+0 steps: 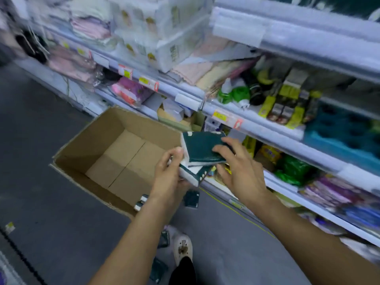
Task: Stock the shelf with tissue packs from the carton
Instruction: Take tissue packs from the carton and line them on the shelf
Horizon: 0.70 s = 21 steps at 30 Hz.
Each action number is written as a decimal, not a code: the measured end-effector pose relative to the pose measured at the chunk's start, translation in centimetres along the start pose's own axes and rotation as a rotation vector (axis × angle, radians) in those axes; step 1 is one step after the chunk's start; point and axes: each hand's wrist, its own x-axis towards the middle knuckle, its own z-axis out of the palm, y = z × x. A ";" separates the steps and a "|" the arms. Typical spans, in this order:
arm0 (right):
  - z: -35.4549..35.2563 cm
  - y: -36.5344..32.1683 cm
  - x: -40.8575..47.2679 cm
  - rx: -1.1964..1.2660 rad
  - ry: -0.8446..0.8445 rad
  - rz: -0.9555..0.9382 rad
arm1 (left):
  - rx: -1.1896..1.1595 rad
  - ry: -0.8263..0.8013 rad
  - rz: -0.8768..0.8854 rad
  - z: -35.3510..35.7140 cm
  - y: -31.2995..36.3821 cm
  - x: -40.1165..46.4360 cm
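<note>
In the head view, two stacked tissue packs (202, 148) are held just past the carton's (92, 140) right edge, before the shelf (273, 138). Their green faces are turned up and their long axes run roughly left to right. The lower pack is skewed and largely hidden. The left hand (168, 171) is curled round the white left end, and the right hand (238, 169) is clamped over the right end. The goods (287, 103) on the shelf are blurred.

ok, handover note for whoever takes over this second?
Left hand: grips the left edge of two stacked dark green tissue packs.
Right hand: holds their right side, fingers over the top pack.
Packs are in the air between the cardboard carton and the shelf.
Done: carton bottom shows bare.
Left: shelve the held pair, then collect the loose packs on the floor by the carton.
</note>
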 end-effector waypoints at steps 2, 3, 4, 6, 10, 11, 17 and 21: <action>-3.3 0.9 -1.9 0.129 0.062 0.035 | 0.012 -0.065 0.047 2.5 0.5 -2.3; -5.0 1.2 -2.9 0.216 0.089 0.048 | 0.021 -0.085 0.067 3.7 0.8 -3.3; -6.7 1.6 -3.9 0.316 0.117 0.065 | 0.038 -0.110 0.084 4.9 1.0 -4.2; -10.1 2.3 -5.8 0.517 0.200 0.147 | 0.085 -0.182 0.107 7.5 1.4 -6.1; -16.7 3.1 -8.7 0.804 0.432 0.484 | 0.113 -0.307 0.156 12.7 1.9 -9.7; -18.2 3.4 -9.1 0.873 0.468 0.592 | 0.121 -0.322 0.171 14.0 2.0 -10.5; -23.7 6.5 -10.8 1.227 0.390 1.031 | 0.197 -0.410 0.319 20.4 3.4 -14.5; -26.2 7.7 -11.2 1.387 0.540 1.020 | 0.242 -0.490 0.400 22.9 4.6 -15.3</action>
